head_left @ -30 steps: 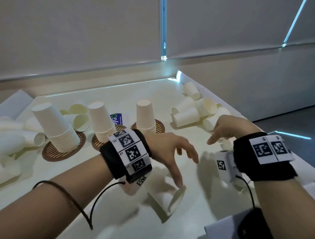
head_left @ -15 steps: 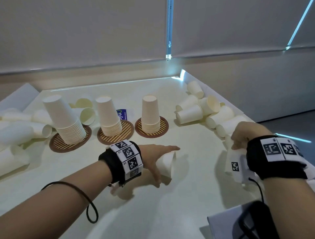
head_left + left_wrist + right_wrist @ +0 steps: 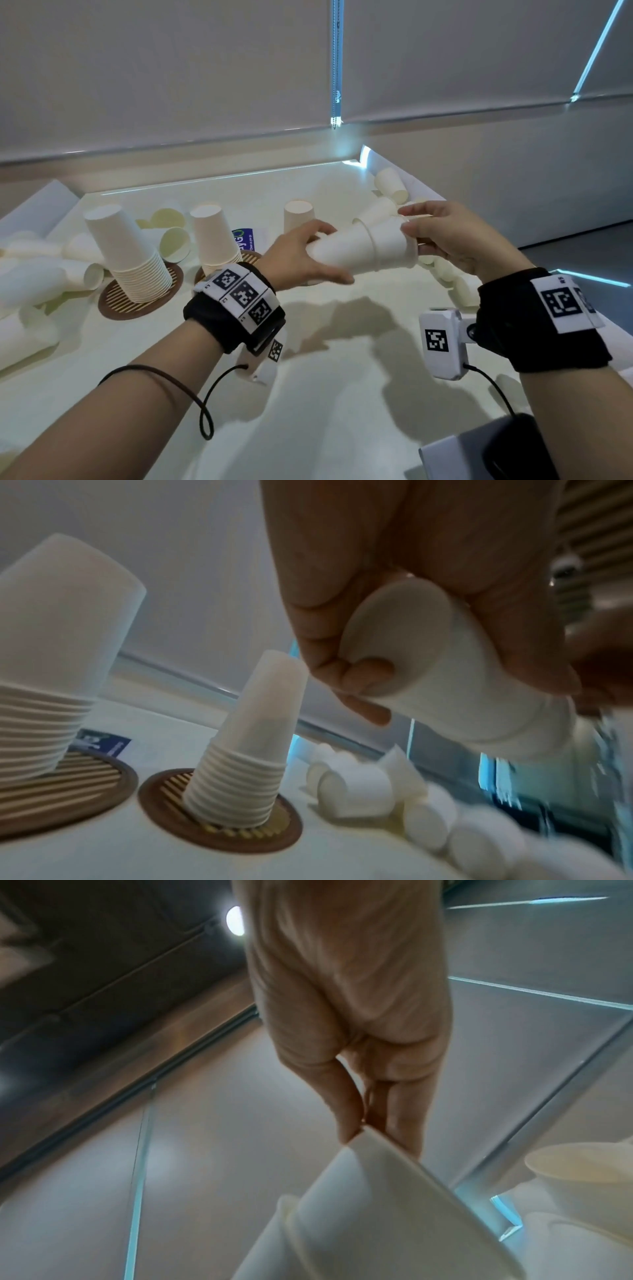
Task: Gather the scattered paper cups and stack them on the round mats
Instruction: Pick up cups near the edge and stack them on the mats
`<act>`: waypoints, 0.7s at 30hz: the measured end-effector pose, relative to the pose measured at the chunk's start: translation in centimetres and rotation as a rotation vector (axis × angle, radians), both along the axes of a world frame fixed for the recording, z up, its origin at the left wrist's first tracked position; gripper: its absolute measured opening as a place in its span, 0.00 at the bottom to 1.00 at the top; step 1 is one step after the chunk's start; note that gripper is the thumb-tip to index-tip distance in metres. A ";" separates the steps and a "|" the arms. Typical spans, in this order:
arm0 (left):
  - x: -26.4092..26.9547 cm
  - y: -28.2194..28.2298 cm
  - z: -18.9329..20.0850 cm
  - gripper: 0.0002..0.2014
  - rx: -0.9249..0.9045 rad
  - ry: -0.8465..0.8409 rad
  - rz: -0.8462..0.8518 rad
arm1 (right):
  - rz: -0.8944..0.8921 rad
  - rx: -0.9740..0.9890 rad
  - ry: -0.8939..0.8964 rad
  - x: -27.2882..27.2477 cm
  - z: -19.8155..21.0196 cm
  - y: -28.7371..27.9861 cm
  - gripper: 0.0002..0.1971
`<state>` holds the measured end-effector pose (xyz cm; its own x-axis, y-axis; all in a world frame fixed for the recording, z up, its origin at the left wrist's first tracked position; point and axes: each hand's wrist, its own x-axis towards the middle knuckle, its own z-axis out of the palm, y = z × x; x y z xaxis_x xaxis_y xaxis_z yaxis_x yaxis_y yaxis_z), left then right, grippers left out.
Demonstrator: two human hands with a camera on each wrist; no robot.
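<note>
Paper cups, smooth white cones nested one inside another, lay sideways mid-frame above the tabletop; the left hand curled round their narrow base, the right hand pinched the rim. Ribbed stacks stood on round slatted mats at left.

Seen from the wrist, the left hand grips a white paper cup lying sideways, base toward the camera. Below, two cup stacks stand upside down on round mats.
</note>
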<state>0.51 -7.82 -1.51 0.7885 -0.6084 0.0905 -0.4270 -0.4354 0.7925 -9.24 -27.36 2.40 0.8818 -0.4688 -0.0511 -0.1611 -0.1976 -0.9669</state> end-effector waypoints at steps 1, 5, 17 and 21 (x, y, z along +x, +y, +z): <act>0.1 -0.1 0.4 0.35 -0.098 0.051 0.031 | 0.010 0.068 -0.042 0.0 0.2 0.3 0.11; -0.1 -1.4 1.9 0.26 -0.453 0.231 0.100 | 0.101 0.238 -0.130 0.4 0.3 2.3 0.10; 5.1 -1.2 5.4 0.31 -0.255 -0.355 0.550 | -0.226 -0.542 0.241 -0.2 -1.5 -3.7 0.21; 5.8 -2.2 3.3 0.33 0.113 -0.312 0.398 | -0.360 -0.693 0.529 -0.3 -4.5 -6.9 0.25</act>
